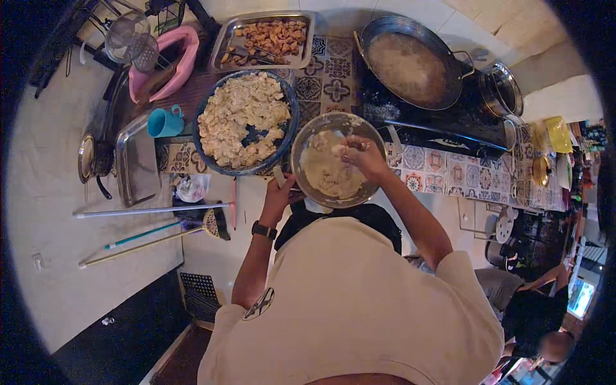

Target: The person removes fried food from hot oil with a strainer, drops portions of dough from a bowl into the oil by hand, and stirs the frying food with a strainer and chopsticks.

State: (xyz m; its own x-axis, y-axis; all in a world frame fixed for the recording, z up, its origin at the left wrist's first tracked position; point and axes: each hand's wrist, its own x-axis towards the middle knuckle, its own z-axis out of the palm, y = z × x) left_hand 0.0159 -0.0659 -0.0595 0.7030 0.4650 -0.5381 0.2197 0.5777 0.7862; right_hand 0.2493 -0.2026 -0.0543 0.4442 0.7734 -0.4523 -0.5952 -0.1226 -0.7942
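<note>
In front of me a round metal bowl (372, 189) holds pale, wet batter (327, 170), with flour-like smears on its inner wall. My left hand (281, 192) is closed at the bowl's left side, around a light flat handle there. Inside the bowl is my right hand (362, 159), its fingers drawn together over the batter around a small batter-coated piece (338, 150). To the left stands a wide blue basin (200, 149) heaped with coated pieces (240, 122); a gap in the heap bares its bottom.
Behind the basin, a metal tray (310, 42) holds browned fried pieces and tongs. A large wok (410, 67) of bubbling oil sits on the black stove (436, 128), back right. Left are a teal mug (165, 122), pink basket (186, 58) and empty tray (138, 167). Another person (539, 308) sits lower right.
</note>
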